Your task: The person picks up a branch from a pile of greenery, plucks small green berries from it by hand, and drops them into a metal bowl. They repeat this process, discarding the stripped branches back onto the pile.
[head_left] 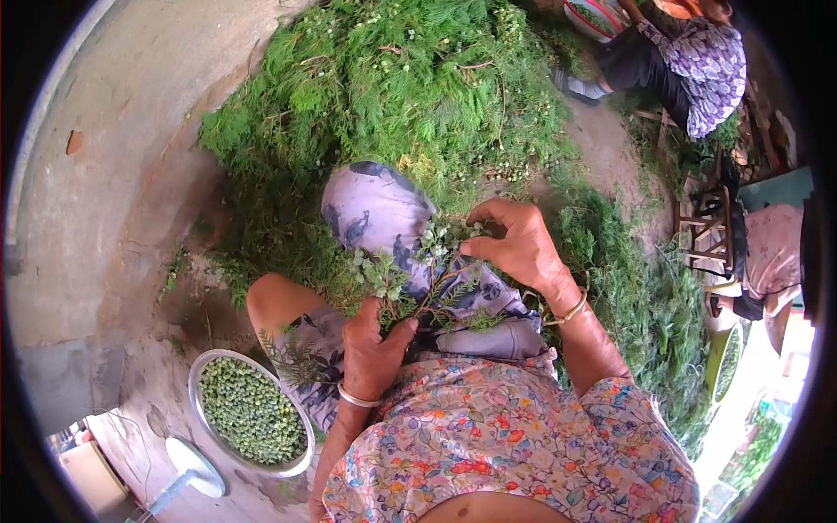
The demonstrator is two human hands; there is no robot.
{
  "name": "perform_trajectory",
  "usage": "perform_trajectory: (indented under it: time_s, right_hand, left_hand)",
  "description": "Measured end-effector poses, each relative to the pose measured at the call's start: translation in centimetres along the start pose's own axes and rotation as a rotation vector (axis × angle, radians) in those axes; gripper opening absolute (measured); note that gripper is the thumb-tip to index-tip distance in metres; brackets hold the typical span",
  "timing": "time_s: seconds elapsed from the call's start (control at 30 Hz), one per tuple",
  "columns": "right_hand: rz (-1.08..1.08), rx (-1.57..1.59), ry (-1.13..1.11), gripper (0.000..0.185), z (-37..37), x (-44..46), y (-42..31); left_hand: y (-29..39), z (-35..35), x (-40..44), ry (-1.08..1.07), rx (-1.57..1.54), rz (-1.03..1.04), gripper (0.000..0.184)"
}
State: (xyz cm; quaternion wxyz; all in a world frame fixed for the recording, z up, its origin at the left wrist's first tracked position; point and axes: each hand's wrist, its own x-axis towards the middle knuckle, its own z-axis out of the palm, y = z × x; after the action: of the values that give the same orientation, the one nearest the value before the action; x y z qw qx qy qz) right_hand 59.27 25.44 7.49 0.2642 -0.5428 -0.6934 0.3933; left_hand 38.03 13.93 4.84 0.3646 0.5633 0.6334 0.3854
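Observation:
My left hand (375, 347) is closed around the lower stems of a leafy conifer sprig (427, 301) above my lap. Pale green, knobbly seed cones (375, 270) cluster on its upper twigs. Just right of the upper cones, my right hand (520, 242) has its thumb and forefinger curved and apart at the tips; its other fingers are partly hidden. Beneath the sprig is my knee in patterned purple-grey cloth (375, 209). To the lower left, a metal basin (196, 383) holds many picked green cones (248, 414).
A large heap of green branches (401, 96) lies ahead, with more branches (641, 288) along the right. A wall (113, 157) bounds the left. Another person (697, 65) sits at upper right near a red-rimmed basin (586, 22). A wooden chair (706, 227) and another person (772, 253) are at far right.

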Motion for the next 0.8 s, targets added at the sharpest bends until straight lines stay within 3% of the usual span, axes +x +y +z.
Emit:
perform_trajectory:
  time_s: [0.3,0.43,0.6,0.8]
  right_hand:
    - [0.274,0.512,-0.065,0.021,-0.6,0.5,1.2]
    - [0.252,0.521,-0.071,0.018,-0.7,0.6,2.6]
    - [0.309,0.869,0.269,0.008,-4.0,1.7,4.7]
    - [0.393,1.051,0.175,0.019,-3.8,0.8,3.6]
  left_hand:
    - [-0.8,-0.1,0.0,-0.024,-0.064,-0.035,0.018]
    - [-0.5,-0.2,0.0,-0.026,-0.052,-0.001,0.018]
    - [-0.1,-1.0,0.0,-0.008,-0.208,-0.212,0.022]
    - [0.9,-2.2,0.8,0.029,-0.199,-0.055,0.019]
